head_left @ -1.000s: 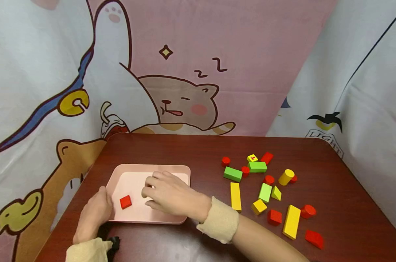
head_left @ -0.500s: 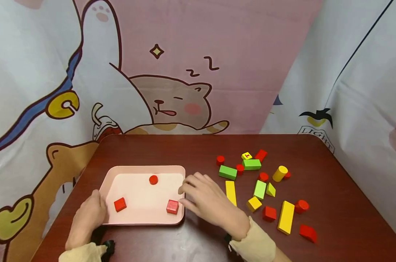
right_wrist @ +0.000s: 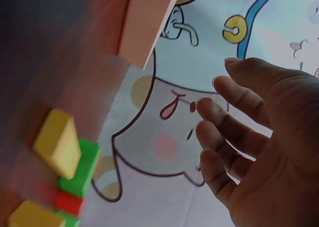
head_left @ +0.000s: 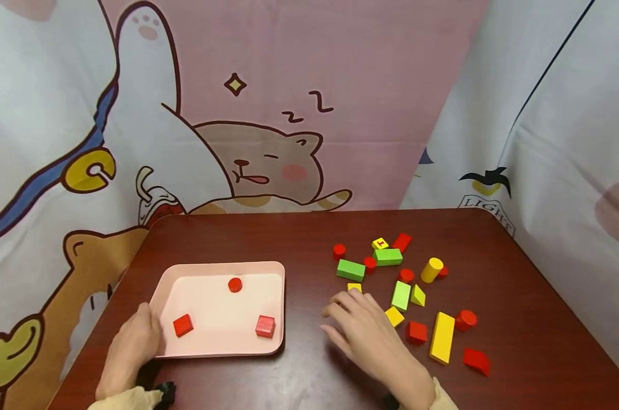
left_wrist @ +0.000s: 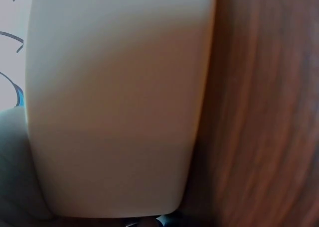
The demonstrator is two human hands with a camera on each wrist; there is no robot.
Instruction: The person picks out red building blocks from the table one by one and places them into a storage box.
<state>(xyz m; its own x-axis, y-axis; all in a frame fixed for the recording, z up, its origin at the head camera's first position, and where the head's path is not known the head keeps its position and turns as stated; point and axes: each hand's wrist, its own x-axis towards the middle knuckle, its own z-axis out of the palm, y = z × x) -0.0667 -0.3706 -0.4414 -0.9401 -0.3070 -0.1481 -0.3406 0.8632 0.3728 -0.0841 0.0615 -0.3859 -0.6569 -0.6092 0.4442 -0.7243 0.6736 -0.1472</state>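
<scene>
On the desk (head_left: 309, 378), I see three red blocks (head_left: 265, 326) in the tray (head_left: 206, 304); the left hand (head_left: 135, 340) touches its left side, grip unclear; the right hand (head_left: 369, 337), loosely curved, hovers near other blocks (head_left: 400, 296).

The pink tray (head_left: 206, 302) lies flat near the left edge of the surface (head_left: 268, 236). A round red block (head_left: 234, 285) sits toward its far edge, two red blocks (head_left: 265, 326) toward its near corners. Red, green and yellow blocks (head_left: 400, 295) lie scattered right.
</scene>
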